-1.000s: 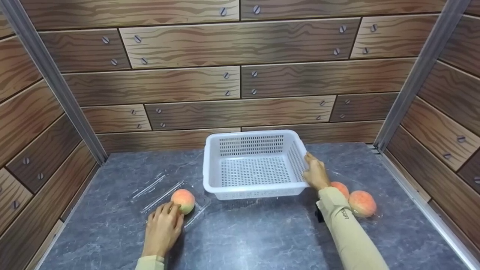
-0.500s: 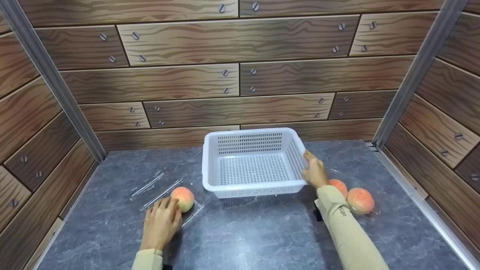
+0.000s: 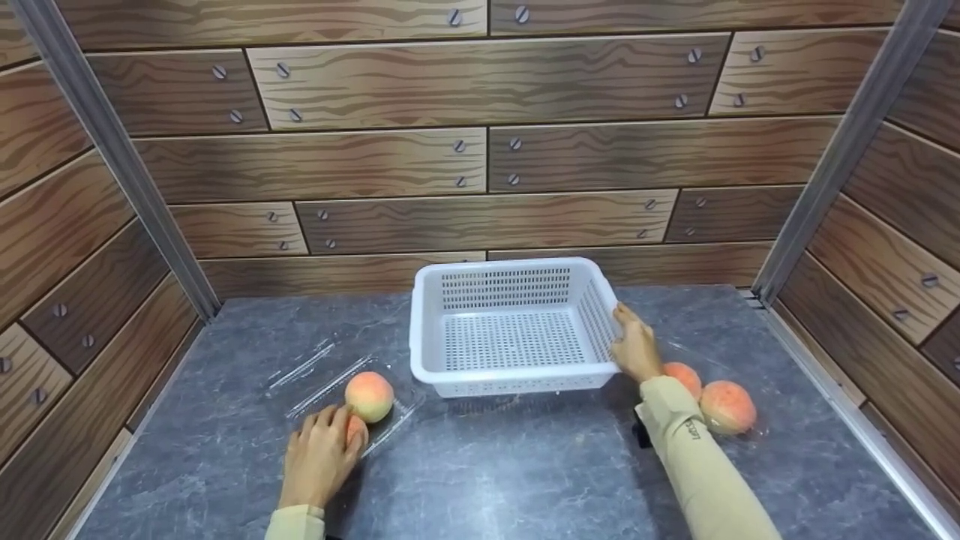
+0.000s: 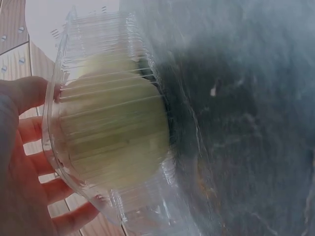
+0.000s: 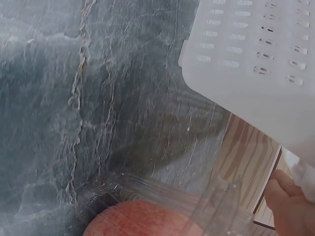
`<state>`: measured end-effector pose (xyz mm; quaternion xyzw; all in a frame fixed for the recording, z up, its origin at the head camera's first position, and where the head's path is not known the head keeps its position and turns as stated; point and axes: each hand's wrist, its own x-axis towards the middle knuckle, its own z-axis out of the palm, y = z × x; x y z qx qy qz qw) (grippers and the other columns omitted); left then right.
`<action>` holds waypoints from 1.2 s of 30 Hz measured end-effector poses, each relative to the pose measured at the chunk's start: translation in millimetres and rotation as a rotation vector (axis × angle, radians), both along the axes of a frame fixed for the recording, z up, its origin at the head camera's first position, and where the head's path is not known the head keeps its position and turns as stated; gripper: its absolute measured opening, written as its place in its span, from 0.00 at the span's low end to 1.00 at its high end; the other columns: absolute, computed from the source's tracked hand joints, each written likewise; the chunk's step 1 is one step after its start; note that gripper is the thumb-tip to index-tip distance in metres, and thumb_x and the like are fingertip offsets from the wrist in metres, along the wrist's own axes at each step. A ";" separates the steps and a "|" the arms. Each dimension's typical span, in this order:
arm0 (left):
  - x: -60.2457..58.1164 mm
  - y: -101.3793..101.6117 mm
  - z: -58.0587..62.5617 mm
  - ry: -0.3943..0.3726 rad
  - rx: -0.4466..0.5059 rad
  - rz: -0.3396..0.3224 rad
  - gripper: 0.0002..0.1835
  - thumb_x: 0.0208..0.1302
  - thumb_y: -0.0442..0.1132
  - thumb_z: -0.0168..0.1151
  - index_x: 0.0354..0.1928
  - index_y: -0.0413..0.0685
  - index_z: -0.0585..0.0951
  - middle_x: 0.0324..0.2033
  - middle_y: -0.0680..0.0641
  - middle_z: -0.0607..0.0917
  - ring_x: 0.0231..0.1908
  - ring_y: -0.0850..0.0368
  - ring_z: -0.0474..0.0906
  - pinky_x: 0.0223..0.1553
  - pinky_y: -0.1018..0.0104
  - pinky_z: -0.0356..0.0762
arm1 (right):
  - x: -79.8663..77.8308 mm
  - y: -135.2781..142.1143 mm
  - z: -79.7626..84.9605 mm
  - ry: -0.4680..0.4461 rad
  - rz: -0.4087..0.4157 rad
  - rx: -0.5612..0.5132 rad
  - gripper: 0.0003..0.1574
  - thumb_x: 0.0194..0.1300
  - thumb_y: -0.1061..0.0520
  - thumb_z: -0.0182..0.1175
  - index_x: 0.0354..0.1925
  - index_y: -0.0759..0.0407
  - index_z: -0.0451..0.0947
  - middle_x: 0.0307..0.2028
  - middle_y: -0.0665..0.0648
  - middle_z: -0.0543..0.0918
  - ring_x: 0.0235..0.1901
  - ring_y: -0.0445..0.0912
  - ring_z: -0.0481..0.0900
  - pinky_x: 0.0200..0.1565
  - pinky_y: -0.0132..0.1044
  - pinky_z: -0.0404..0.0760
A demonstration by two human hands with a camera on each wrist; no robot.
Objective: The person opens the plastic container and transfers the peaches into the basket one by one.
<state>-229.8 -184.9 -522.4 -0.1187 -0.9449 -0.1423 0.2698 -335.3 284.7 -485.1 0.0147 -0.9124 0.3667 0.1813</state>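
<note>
On the left of the head view my left hand (image 3: pixel 321 454) reaches over a clear plastic tray (image 3: pixel 337 382) with two peaches. One peach (image 3: pixel 369 396) lies beyond the fingertips; another peach (image 3: pixel 357 430) shows partly beneath my index finger and thumb. The left wrist view shows spread fingers (image 4: pixel 42 189) over the tray's rim, with the nearer peach (image 4: pixel 118 130) behind the ridged plastic wall. My right hand (image 3: pixel 636 345) grips the right rim of a white perforated basket (image 3: pixel 514 369). The basket holds nothing. In the right wrist view its side wall (image 5: pixel 236 69) rises above the tabletop.
Two more peaches, one nearer (image 3: pixel 727 407) and one partly behind the right sleeve (image 3: pixel 681 377), lie at the right in clear plastic (image 5: pixel 221 206). The grey marbled tabletop (image 3: pixel 480 472) is enclosed by wood-patterned walls (image 3: pixel 480 161) with metal corner posts (image 3: pixel 825 180).
The left hand has shifted slightly toward me and left, so a second peach now shows under its fingers. The right hand stays on the basket's rim. The head view moved a little.
</note>
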 end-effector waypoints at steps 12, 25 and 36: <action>-3.1 3.1 8.0 -0.213 0.111 0.020 0.27 0.54 0.45 0.76 0.51 0.36 0.81 0.39 0.28 0.80 0.35 0.28 0.77 0.34 0.33 0.79 | 4.8 2.2 1.1 -0.032 -0.009 -0.045 0.42 0.47 0.79 0.44 0.65 0.84 0.64 0.71 0.74 0.63 0.70 0.70 0.59 0.72 0.57 0.57; -7.8 4.2 18.2 -0.405 0.207 0.060 0.30 0.49 0.36 0.76 0.54 0.31 0.76 0.40 0.25 0.76 0.41 0.23 0.76 0.37 0.30 0.79 | 4.9 3.5 2.1 -0.003 0.004 -0.057 0.42 0.46 0.80 0.46 0.64 0.84 0.65 0.70 0.75 0.64 0.70 0.70 0.60 0.72 0.56 0.56; -17.3 -2.2 26.3 -0.496 0.085 0.042 0.22 0.56 0.37 0.62 0.52 0.34 0.75 0.38 0.24 0.76 0.43 0.23 0.76 0.39 0.29 0.77 | 2.7 2.6 -1.5 0.014 0.015 -0.092 0.42 0.45 0.81 0.45 0.64 0.84 0.65 0.70 0.75 0.63 0.70 0.70 0.59 0.72 0.56 0.55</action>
